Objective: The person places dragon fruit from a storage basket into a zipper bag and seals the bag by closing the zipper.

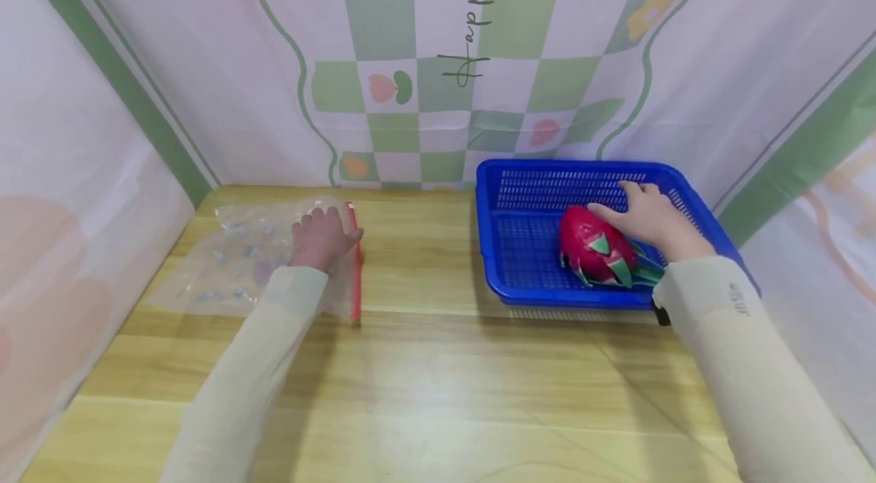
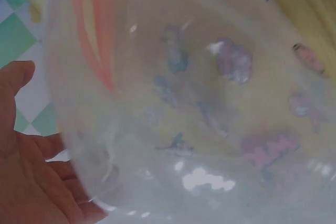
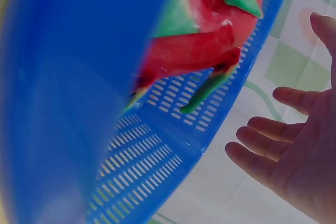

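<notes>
While the left hand (image 1: 322, 237), its fingers loose, is over the clear bag (image 1: 229, 264), the blue basket (image 1: 568, 166) contains the dragon fruit (image 1: 590, 238), whose long axis slants down rightward; the nearer right hand (image 1: 652, 220), just above it, grasps nothing.

A red dragon fruit (image 1: 590, 236) with green-tipped scales lies on its side toward the right half of a blue plastic basket (image 1: 582, 297), its long green tips pointing right. The basket sits upright, its walls and floor slotted. Apart from it, left on the wooden table (image 1: 424, 384), a clear, wrinkled bag (image 1: 229, 262) bears small cartoon prints and a red strip along its right edge.
</notes>
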The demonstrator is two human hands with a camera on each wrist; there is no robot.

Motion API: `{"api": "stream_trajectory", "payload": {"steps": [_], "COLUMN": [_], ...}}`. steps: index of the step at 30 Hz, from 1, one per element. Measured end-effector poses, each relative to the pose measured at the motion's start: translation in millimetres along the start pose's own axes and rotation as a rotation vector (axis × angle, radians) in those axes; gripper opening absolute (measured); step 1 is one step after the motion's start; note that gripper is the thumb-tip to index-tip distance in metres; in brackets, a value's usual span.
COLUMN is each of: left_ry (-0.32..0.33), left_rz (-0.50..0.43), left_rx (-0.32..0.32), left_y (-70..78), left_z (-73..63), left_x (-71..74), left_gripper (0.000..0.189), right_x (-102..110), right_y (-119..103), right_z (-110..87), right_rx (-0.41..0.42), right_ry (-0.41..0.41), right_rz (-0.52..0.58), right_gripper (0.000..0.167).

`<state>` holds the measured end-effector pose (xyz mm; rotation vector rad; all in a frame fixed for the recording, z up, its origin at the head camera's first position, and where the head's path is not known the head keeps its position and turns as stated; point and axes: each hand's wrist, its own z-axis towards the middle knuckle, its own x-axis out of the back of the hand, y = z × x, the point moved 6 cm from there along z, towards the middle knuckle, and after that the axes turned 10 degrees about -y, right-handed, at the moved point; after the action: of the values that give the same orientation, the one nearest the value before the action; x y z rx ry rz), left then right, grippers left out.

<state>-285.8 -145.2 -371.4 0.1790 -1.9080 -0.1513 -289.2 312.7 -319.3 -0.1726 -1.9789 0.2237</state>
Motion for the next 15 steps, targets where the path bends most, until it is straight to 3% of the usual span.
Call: {"api": "stream_trajectory", "payload": {"steps": [15], "left_ry": [0.117], "left_rz": [0.149], "left_rx": [0.023], "left_y": [6.2], "left_z": [4.0], "left_x": [-16.7], "left_gripper": [0.073], "right_x": [-20.1], "right_y": [4.9], "right_z": [3.1], "right_rx": [-0.011], "right_ry": [-0.081], "right_rz": [0.012], "right_gripper": [0.103]}}
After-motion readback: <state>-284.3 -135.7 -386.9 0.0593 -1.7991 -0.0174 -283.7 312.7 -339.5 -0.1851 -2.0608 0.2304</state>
